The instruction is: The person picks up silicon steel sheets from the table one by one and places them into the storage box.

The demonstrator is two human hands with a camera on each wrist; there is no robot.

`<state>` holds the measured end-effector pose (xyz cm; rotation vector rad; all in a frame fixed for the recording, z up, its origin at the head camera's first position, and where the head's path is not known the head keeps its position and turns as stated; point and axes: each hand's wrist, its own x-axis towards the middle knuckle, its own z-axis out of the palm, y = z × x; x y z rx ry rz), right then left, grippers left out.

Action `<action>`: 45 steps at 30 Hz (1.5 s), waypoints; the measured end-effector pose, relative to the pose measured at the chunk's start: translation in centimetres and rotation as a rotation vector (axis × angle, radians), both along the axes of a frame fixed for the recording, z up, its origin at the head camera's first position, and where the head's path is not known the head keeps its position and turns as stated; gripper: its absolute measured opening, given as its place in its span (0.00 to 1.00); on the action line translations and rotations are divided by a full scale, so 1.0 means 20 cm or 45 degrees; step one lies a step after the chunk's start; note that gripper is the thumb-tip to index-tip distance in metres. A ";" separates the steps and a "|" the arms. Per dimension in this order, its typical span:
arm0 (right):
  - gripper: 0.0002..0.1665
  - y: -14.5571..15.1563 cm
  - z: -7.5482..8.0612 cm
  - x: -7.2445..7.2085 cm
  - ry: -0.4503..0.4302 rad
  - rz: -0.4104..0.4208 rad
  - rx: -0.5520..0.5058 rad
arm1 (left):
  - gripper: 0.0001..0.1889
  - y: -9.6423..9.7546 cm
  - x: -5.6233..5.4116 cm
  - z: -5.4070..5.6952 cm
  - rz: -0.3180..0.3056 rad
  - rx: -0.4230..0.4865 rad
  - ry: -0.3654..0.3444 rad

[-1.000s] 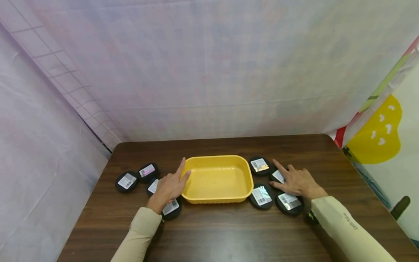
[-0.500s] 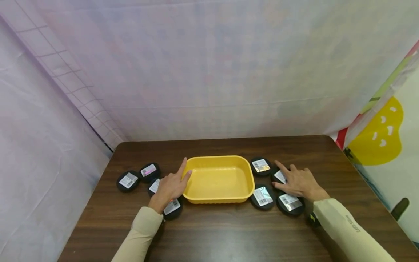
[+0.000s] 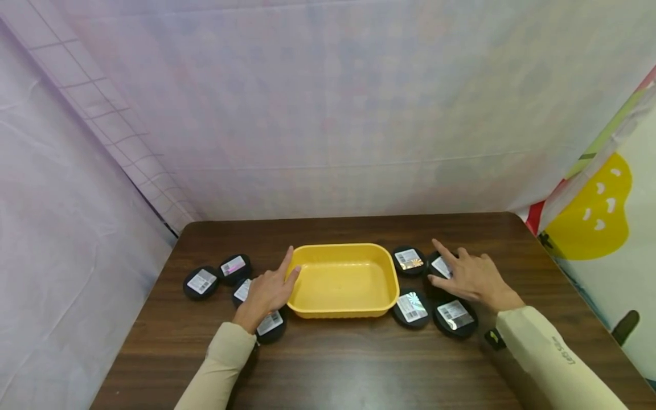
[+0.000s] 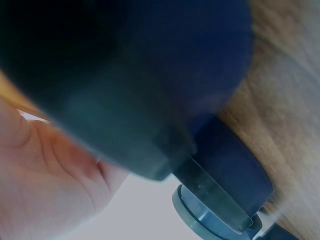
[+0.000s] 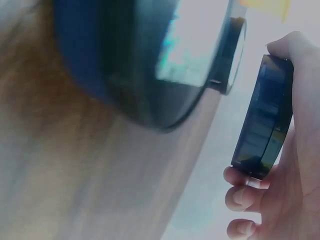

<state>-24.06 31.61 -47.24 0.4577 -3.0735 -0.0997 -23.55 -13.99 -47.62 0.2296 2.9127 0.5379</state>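
Note:
Several flat, round black containers with white barcode labels lie on either side of a yellow tray (image 3: 340,313). My right hand (image 3: 474,279) holds one black container (image 3: 441,266) on the right; in the right wrist view, thumb and fingertips grip this container (image 5: 264,117) by opposite edges, and it looks raised off the table. My left hand (image 3: 265,293) has its index finger and thumb spread beside the tray's left wall. It partly covers two containers, one above (image 3: 242,290) and one below (image 3: 270,326). In the left wrist view its palm (image 4: 55,175) shows behind a blurred dark container (image 4: 135,100); its fingers are hidden.
Two more containers lie at far left, one outer (image 3: 201,283) and one inner (image 3: 236,269). Three stand near the tray's right side: upper (image 3: 409,261), lower (image 3: 411,308) and outer (image 3: 455,318). A brown table (image 3: 359,364) backs onto a pale cloth (image 3: 328,114).
My right hand has shifted slightly right and away from me, the container moving with it, so the outer container below is less covered. My left hand stays in place.

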 end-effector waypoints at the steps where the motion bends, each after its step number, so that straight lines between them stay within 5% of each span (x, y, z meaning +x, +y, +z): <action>1: 0.55 -0.01 0.01 0.00 0.002 0.001 0.000 | 0.35 0.00 0.00 0.00 0.002 -0.002 -0.002; 20: 0.55 -0.16 0.14 -0.03 0.139 0.114 -0.022 | 0.31 -0.01 0.01 -0.01 0.010 -0.007 0.014; 45: 0.56 -0.31 0.26 -0.05 0.125 0.158 -0.029 | 0.31 0.00 0.01 -0.01 0.016 0.009 0.080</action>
